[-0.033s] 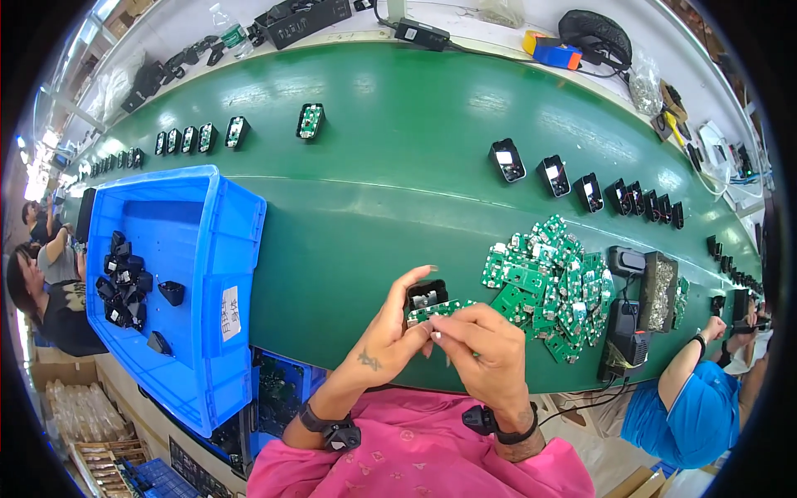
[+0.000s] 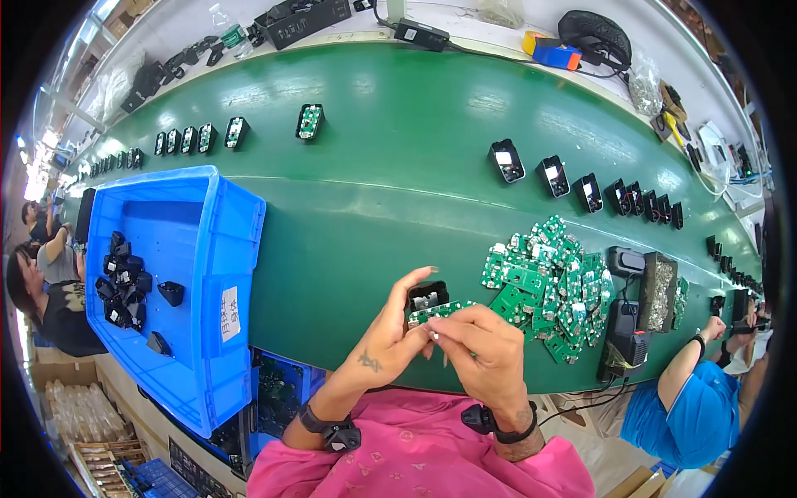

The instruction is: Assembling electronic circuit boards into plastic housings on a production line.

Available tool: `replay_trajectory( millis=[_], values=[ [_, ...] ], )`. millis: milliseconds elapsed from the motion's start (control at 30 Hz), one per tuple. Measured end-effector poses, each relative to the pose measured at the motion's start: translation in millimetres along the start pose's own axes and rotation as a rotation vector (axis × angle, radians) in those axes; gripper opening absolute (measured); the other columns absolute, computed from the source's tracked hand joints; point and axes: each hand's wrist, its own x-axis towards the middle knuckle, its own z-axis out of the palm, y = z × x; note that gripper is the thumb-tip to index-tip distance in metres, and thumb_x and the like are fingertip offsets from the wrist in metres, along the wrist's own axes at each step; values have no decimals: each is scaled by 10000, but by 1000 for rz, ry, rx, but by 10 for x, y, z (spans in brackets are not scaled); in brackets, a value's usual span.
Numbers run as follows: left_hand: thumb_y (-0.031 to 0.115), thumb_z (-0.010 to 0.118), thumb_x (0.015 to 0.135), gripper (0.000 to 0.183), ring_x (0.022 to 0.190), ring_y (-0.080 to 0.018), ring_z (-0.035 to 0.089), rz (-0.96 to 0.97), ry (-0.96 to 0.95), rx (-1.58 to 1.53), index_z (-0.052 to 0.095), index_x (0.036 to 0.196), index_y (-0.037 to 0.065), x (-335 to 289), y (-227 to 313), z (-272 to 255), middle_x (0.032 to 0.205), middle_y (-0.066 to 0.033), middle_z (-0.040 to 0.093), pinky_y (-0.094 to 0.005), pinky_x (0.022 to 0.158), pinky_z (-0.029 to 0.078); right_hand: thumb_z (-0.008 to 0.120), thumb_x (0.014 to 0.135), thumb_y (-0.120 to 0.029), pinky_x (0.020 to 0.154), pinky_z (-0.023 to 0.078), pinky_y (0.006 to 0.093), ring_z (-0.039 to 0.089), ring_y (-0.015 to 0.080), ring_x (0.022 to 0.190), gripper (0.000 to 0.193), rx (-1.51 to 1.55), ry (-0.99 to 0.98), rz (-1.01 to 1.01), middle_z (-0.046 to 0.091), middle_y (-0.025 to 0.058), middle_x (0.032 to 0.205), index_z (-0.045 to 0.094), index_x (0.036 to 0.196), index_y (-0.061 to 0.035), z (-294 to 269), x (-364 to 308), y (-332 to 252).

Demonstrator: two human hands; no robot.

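Observation:
Near the front edge of the green table, my left hand (image 2: 392, 332) is wrapped round a small black plastic housing (image 2: 429, 292), its open side facing up. A green circuit board (image 2: 438, 312) with small silver parts lies across the housing's near end, tilted. My right hand (image 2: 481, 342) pinches at the board's near edge, thumb and forefinger touching my left thumb. Those fingertips hide part of the board and anything small between them. Just right of my hands lies a heap of green circuit boards (image 2: 552, 286).
A blue bin (image 2: 237, 241) at left holds several black housings (image 2: 124, 286). Housings with boards (image 2: 310, 122) line the far left; others (image 2: 507, 161) line the right. Chargers (image 2: 624, 336) and a grey-filled tray (image 2: 660, 290) stand beyond the heap. A person in blue (image 2: 685, 407) sits at right.

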Motion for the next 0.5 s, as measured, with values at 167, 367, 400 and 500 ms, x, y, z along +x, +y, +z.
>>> replay_trajectory(
  millis=[167,367,400,500],
  values=[
    [-48,503,909,672,817,-114,565,32,-66,117,248,1516,82,-4,-60,51,1211,-95,519,-252,671,497,709,826,39,516,485,273,624,137,601,155,128,-15,93,658,92,836,731,961,-32,15,-31,1],
    [-9,532,919,654,856,-155,578,134,-26,237,249,1507,40,-11,-81,108,1145,-115,542,-265,708,501,663,868,38,523,492,323,616,201,605,109,36,61,32,630,109,838,683,972,12,49,-85,-22],
    [-20,536,910,662,859,-150,582,186,35,244,255,1507,40,-15,-121,87,1160,-119,542,-266,714,504,663,868,38,523,492,323,616,201,605,109,33,64,35,630,109,838,683,972,12,51,-92,-33],
    [-63,548,879,684,849,-133,592,162,120,118,293,1503,52,54,-32,117,1187,-125,543,-261,714,512,680,853,33,496,444,306,588,191,563,51,-164,189,-22,641,107,811,679,894,4,23,-47,11]
  ],
)
